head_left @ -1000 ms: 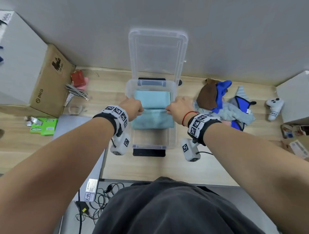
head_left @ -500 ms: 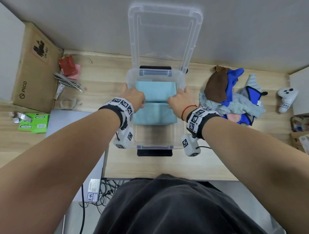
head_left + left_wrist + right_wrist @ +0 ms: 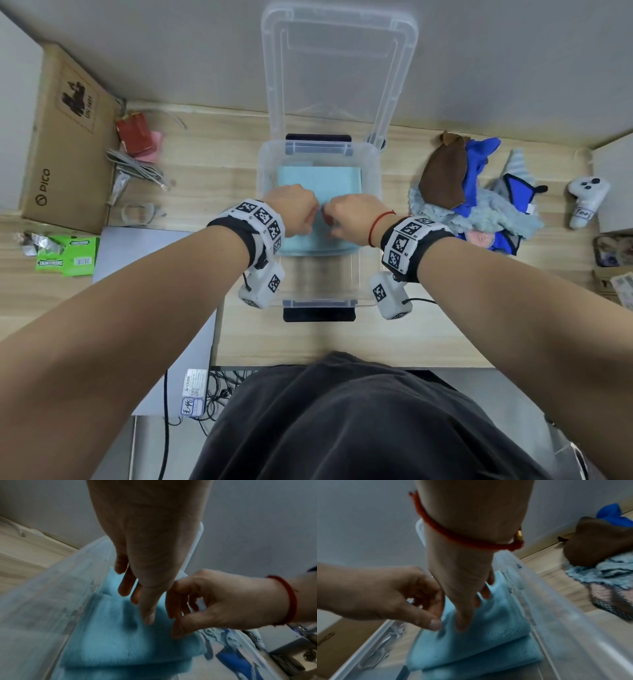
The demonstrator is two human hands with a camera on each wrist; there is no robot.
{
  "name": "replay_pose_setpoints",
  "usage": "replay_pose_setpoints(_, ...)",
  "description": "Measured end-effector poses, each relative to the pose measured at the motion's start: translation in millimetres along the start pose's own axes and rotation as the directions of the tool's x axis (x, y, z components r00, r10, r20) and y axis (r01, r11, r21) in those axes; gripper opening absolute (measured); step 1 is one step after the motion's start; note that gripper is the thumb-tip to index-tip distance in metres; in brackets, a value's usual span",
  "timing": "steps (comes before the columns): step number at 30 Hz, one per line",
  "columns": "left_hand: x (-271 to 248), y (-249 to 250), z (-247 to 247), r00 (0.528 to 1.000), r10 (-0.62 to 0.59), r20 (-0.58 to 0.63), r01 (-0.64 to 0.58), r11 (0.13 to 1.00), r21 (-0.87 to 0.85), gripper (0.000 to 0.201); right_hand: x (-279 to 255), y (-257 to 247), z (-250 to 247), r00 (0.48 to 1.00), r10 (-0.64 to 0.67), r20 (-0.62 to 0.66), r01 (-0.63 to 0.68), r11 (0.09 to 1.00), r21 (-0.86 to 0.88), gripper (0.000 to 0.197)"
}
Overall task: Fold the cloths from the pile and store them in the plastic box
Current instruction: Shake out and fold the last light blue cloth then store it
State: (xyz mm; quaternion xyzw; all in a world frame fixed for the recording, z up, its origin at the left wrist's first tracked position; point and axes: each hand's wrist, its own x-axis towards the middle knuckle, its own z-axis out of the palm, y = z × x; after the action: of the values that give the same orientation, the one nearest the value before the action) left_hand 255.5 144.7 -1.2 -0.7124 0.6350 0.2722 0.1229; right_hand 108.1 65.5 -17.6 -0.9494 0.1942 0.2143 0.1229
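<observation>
**Hands meeting over the stored blue cloth**

Both of my hands are drawing in from the side walls of the plastic box (image 3: 371, 192) toward its middle, and now they are nearly touching above the folded blue cloth (image 3: 320, 183). My left hand (image 3: 294, 209) is reaching down with fingers straight and slightly apart, the tips just resting on the top fold. My right hand (image 3: 356, 217) is doing the same, fingers loosely extended and pressing lightly, gripping nothing. I am judging that I am patting this cloth flat, so it is as good as stored and lying toward the far end of the box, with bare floor nearer me.

The pile of cloths (image 3: 479, 202) is waiting on the table to my right, well apart from the box. The lid (image 3: 339, 61) is standing open against the wall. Nothing is blocking my way to the pile except the box's right wall.
</observation>
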Motion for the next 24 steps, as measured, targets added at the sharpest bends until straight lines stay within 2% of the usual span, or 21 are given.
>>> replay_pose_setpoints(3,1,7,14,0.984,0.001,0.177,-0.001,1.0,0.0,0.018,3,-4,13,0.984,0.024,0.174,-0.008,0.996,-0.093,0.027)
replay_pose_setpoints(6,6,3,31,0.949,-0.035,0.313,0.01,0.996,0.083,0.04,7,-2,24,0.969,0.073,0.235,-0.032,0.984,-0.173,0.02)
replay_pose_setpoints(9,14,-2,38,0.93,-0.042,0.364,0.006,0.995,0.099,0.049,13,-2,27,0.964,0.106,0.242,-0.053,0.975,-0.216,0.015)
replay_pose_setpoints(14,20,-2,39,0.911,-0.043,0.411,-0.015,0.991,0.137,0.049,15,-2,26,0.953,0.107,0.285,-0.05,0.979,-0.2,0.016)
replay_pose_setpoints(19,19,-5,20,0.936,0.006,0.351,-0.035,0.997,0.076,0.04,9,4,8,0.951,0.032,0.306,-0.012,0.998,-0.067,0.02)
replay_pose_setpoints(21,19,-6,3,0.967,0.019,0.255,-0.025,0.999,0.021,0.027,3,12,-13,0.975,0.021,0.219,-0.031,0.999,0.044,0.021)
replay_pose_setpoints(24,21,-1,-28,0.998,0.019,0.058,-0.016,0.998,-0.063,0.006,-12,32,-44,0.994,0.104,0.017,-0.105,0.971,0.213,0.024)
